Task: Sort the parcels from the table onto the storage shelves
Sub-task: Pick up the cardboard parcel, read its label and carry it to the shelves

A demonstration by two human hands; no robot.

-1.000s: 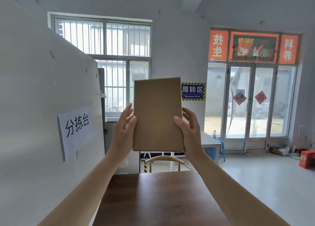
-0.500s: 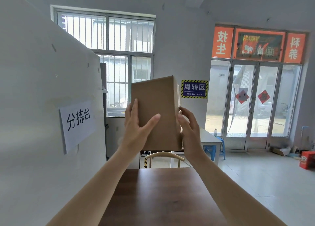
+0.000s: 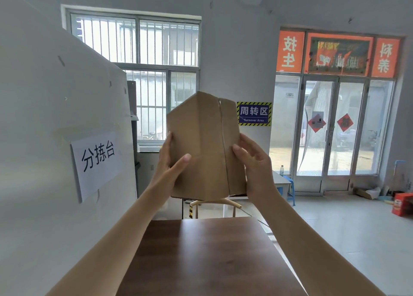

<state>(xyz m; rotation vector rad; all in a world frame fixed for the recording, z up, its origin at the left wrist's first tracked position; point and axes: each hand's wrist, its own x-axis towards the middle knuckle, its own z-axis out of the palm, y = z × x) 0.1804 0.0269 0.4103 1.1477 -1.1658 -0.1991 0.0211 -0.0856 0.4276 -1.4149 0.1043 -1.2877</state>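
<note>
I hold a plain brown cardboard parcel (image 3: 203, 143) upright in front of my face, above the far end of a dark wooden table (image 3: 205, 257). One vertical corner of the box points toward me, and a flap seam runs down its right face. My left hand (image 3: 171, 168) grips the left face, thumb across the front and fingers behind. My right hand (image 3: 254, 164) grips the right edge, thumb on the front and fingers curled round the side. No storage shelves are in view.
A white partition (image 3: 55, 139) with a paper sign stands close on the left. A wooden chair back (image 3: 215, 203) shows beyond the table. Behind it are a white desk (image 3: 279, 179), a blue stool (image 3: 289, 184), glass doors (image 3: 330, 128) and a red box (image 3: 403, 204) on open floor at right.
The parcel has been rotated about its vertical axis, from its flat face toward me to a corner toward me with the seamed face showing. Both hands shifted their grip around it.
</note>
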